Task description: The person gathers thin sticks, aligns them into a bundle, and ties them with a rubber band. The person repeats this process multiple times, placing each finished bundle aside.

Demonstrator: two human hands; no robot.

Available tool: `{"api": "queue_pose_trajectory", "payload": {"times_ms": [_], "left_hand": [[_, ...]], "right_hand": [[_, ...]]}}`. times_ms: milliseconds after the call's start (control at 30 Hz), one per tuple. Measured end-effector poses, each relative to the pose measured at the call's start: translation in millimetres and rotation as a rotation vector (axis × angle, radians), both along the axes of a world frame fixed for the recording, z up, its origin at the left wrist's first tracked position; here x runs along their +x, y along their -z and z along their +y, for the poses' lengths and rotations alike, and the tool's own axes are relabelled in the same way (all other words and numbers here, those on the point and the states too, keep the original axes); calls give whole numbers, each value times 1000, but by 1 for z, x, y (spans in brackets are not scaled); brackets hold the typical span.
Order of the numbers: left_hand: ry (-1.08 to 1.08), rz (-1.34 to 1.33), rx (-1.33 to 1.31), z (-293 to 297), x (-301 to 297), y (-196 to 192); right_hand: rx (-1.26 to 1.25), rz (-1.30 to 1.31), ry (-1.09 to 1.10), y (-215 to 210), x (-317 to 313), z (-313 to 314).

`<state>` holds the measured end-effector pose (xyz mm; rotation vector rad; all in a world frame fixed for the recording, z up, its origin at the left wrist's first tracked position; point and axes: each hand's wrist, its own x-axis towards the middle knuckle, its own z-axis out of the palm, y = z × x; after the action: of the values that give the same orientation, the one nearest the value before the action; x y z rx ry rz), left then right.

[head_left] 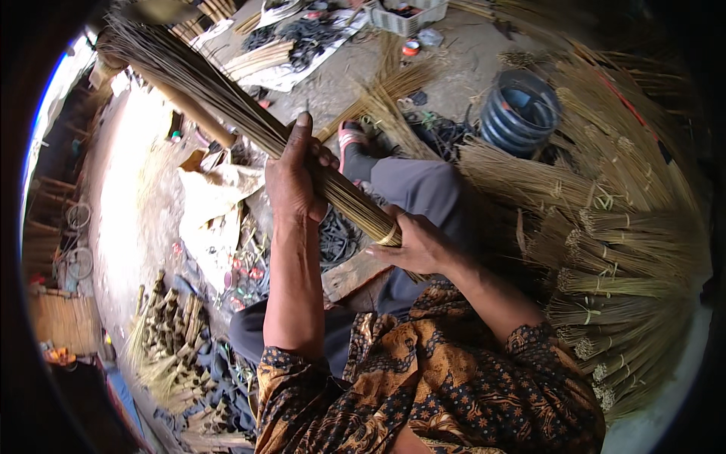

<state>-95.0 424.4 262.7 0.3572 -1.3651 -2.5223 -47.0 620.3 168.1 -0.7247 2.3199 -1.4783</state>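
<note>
A long bundle of thin brown broom sticks slants from the upper left down to my lap. My left hand wraps round its middle, with the thumb laid along the top. At the lower end, beside a pale tie, my right hand grips the bundle; some of its fingers are hidden. The sticks fan out a little toward the far end, above a thick wooden pole. Under the bundle are my trousered leg and a wooden board.
Several tied stick bundles pile up at the right. Beyond them stands a blue ribbed bucket. Loose sticks and a white crate lie farther off. Short brooms and dark strips cover the floor at the lower left.
</note>
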Motion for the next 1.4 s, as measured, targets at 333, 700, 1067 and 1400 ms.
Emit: {"api": "queue_pose_trajectory", "payload": {"times_ms": [333, 700, 1067, 1400], "left_hand": [[154, 47, -657, -21, 44, 12], [594, -107, -661, -24, 66, 68], [-129, -526, -1999, -232, 143, 71], [-281, -773, -1277, -271, 178, 62]], "right_hand": [[-426, 69, -87, -25, -33, -89], [-971, -287, 136, -40, -57, -89], [-1423, -188, 692, -19, -179, 198], [-598, -150, 395, 88, -166, 58]]}}
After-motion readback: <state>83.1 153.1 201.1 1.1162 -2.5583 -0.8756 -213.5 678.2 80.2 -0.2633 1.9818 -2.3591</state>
